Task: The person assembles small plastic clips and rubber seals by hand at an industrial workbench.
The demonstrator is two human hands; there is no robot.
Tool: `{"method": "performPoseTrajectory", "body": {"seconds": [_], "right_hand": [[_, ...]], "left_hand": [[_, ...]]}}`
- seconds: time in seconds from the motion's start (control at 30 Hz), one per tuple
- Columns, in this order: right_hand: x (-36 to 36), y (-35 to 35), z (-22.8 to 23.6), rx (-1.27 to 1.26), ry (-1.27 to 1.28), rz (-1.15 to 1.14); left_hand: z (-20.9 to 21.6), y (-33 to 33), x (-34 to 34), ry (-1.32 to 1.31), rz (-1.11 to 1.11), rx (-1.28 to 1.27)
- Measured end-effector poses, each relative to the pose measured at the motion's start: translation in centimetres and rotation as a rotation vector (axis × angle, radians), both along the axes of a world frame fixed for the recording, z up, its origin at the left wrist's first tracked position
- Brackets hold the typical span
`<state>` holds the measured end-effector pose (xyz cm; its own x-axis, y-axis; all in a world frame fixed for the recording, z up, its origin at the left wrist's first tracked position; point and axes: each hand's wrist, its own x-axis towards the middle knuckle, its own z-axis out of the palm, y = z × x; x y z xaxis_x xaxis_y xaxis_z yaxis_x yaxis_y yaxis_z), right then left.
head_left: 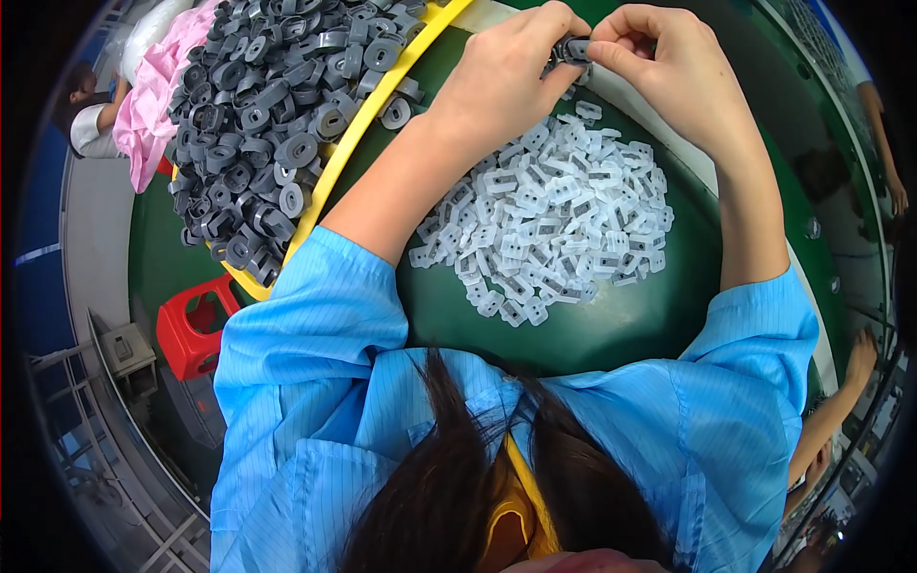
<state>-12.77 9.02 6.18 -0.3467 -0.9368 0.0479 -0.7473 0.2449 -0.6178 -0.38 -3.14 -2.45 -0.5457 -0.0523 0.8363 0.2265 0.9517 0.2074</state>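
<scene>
At the far edge of the pile, my left hand (506,72) is closed on a small dark grey plastic part (574,50). The fingertips of my right hand (669,72) pinch the same part from the other side. Fingers cover much of it, and whether a second piece sits in it cannot be made out. Below both hands a heap of small translucent white plastic clips (564,215) lies on the green tabletop (659,320). To the left of my left forearm, many dark grey ring-like plastic parts (277,115) fill a yellow-rimmed tray (358,129).
A red plastic stool (196,325) stands at the left below the tray. Pink cloth (162,86) lies at the tray's far left, near another person (91,119). Other people's arms (836,420) show along the right edge. A pale strip (659,119) crosses the table beyond the clips.
</scene>
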Motion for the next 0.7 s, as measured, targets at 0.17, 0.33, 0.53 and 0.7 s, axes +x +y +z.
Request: {"method": "performPoseTrajectory", "body": {"seconds": [0.17, 0.33, 0.53, 0.7], "right_hand": [[-2.0, 0.4, -3.9, -0.272, -0.051, 0.072], [-0.2, -0.2, -5.2, -0.44, -0.138, -0.111], [0.4, 0.2, -6.0, -0.598, -0.096, -0.064], [-1.2, 0.0, -5.6, -0.324, -0.765, -0.077]], "left_hand": [[1.9, 1.8, 0.4, -0.226, 0.077, 0.318], [0.7, 1.5, 0.1, -0.125, 0.174, 0.361], [2.5, 2.9, 0.9, -0.147, 0.107, 0.588], [1.9, 2.1, 0.9, -0.133, 0.042, 0.375]]}}
